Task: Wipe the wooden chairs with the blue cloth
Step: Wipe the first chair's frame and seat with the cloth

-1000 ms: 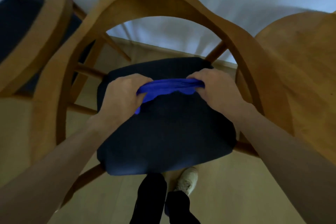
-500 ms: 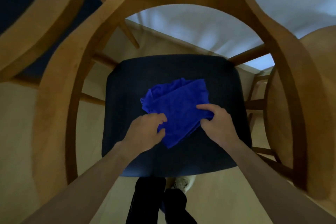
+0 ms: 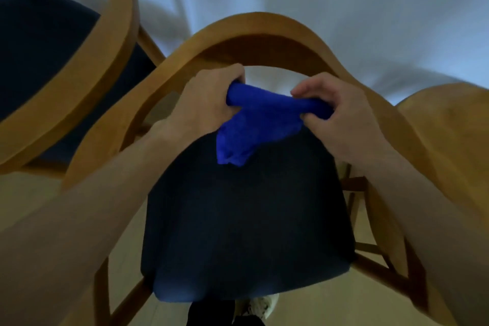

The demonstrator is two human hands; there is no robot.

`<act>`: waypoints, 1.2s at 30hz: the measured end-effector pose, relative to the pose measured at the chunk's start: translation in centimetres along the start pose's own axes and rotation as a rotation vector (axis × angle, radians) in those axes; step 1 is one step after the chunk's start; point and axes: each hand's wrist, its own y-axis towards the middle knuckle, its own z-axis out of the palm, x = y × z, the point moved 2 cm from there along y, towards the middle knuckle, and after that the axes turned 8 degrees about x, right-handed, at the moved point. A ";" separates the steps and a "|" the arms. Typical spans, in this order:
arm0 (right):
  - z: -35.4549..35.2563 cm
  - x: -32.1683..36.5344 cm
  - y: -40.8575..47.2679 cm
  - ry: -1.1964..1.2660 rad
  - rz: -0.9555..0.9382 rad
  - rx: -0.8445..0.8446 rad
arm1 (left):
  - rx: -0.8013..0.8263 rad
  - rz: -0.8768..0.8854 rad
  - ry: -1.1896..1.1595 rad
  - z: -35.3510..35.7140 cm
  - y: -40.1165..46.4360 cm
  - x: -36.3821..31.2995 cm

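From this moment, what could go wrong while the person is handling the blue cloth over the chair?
1. The blue cloth is bunched between the left hand and right hand; if it is wiped this way, little of it would probably touch the wood.
2. A loose corner hangs toward the dark seat cushion and may drag there instead of on the wooden chair back.
3. Each grip holds only one end, so the cloth might slip free.
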 end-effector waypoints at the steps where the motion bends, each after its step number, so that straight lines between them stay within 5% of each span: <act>1: -0.4 0.0 0.0 -0.020 0.005 -0.043 | -0.087 0.031 -0.001 -0.5 -0.6 -0.7; 6: 2.9 -2.2 -2.9 -0.069 0.131 0.010 | -0.104 -0.017 -0.061 4.9 -5.0 -0.9; 12: 13.2 -9.3 -10.3 -0.114 0.368 0.458 | 0.416 -0.254 0.000 15.8 -14.2 0.5; 18: 15.9 -12.9 -15.2 0.039 0.519 0.826 | 0.697 -0.269 -0.243 18.0 -18.8 0.9; 21: 13.8 -12.9 -13.3 0.116 0.541 0.705 | 0.653 -0.356 -0.411 16.2 -15.5 1.9; 26: 10.1 -11.6 -8.1 -0.014 0.379 0.086 | 0.291 -0.469 -0.506 13.8 -9.2 2.6; 28: 9.7 -11.5 -6.7 -0.118 0.375 -0.014 | 0.202 -0.505 -0.380 14.0 -8.0 2.7; 32: 11.4 -11.2 -7.0 -0.286 0.404 0.181 | 0.215 -0.323 0.132 15.6 -9.3 1.3; 36: 15.1 -11.9 -10.0 -0.456 0.401 0.488 | 0.569 -0.189 0.315 19.1 -12.7 0.3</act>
